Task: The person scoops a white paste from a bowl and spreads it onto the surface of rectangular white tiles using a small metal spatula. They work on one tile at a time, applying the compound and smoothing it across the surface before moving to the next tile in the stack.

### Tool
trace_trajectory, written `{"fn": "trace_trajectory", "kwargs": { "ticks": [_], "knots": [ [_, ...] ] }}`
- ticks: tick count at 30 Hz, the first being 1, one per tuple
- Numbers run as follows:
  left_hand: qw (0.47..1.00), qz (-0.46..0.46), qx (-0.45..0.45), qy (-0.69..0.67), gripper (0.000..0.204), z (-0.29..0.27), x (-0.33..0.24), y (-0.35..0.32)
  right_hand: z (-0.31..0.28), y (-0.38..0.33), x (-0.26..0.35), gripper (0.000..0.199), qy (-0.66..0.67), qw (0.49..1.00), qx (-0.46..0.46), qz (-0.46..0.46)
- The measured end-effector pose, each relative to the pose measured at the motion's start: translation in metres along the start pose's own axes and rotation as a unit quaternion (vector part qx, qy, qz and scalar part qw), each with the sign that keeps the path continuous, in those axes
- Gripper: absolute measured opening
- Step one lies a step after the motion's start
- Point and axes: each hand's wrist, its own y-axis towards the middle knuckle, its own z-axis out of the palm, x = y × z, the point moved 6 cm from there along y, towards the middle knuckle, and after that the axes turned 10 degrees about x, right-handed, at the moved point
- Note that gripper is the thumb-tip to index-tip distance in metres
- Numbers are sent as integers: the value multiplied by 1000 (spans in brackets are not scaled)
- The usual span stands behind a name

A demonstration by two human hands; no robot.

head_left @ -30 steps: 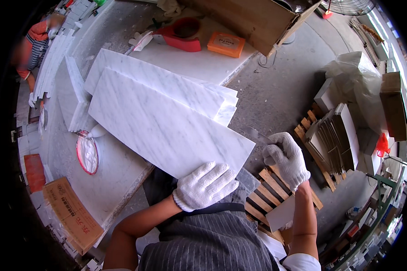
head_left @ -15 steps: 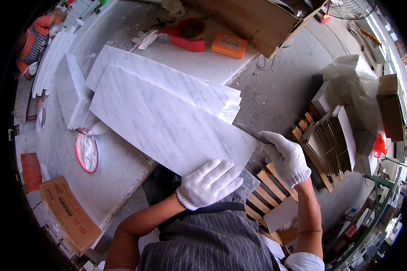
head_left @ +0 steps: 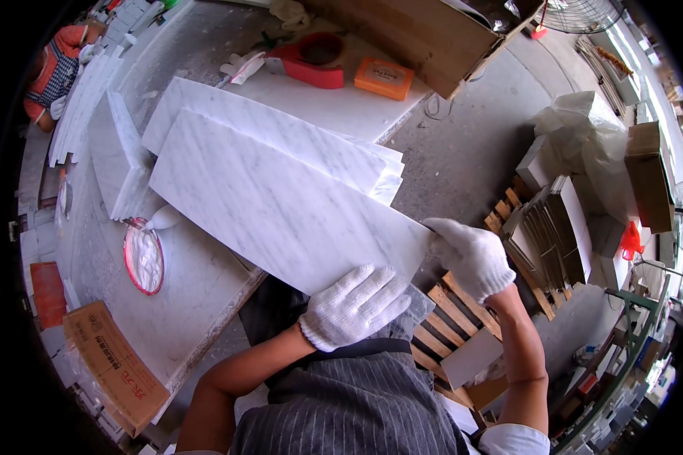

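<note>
A long white marble slab (head_left: pixel 281 197) with grey veins lies slanted across other slabs, its near right end reaching over my apron. My gloved left hand (head_left: pixel 357 307) rests flat on that near end, fingers stretched out. At the slab's right corner is my gloved right hand (head_left: pixel 470 254), fingers curled. The thin, flat, grey file-like tool that showed in it half a second ago is now hidden by the hand and the slab's edge. Beneath the top slab, another marble slab (head_left: pixel 273 133) sticks out on the far side.
On the worktable are a red tape dispenser (head_left: pixel 311 64), an orange box (head_left: pixel 385 78), a red-rimmed bowl of white paste (head_left: pixel 143 260) and a cardboard box (head_left: pixel 114 364). Wooden pallets (head_left: pixel 455 311) and stacked panels (head_left: pixel 554 224) stand right. A co-worker (head_left: pixel 57 72) is far left.
My right hand has drawn slightly left and nearer along the slab's right end, and the grey tool has slipped from sight. My left hand stays almost in place on the slab.
</note>
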Motion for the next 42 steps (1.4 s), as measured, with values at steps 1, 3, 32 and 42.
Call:
{"fn": "trace_trajectory", "kwargs": {
  "ticks": [1, 3, 32, 42],
  "knots": [
    [1000, -1, -13, 9, 31, -3, 0, 1, 5, 2, -1, 30, 4, 1000, 9, -3],
    [999, -4, -38, 28, 24, -7, -1, 4, 13, -2, -13, 26, 2, 998, 2, 56],
    [998, -46, -34, 19, 41, -14, 25, -17, 91, -52, 33, 44, 240, 865, -397, 189],
    [996, -33, -78, 18, 34, -16, 26, -19, 92, -52, 36, 47, 147, 887, -404, 171]
  ]
}}
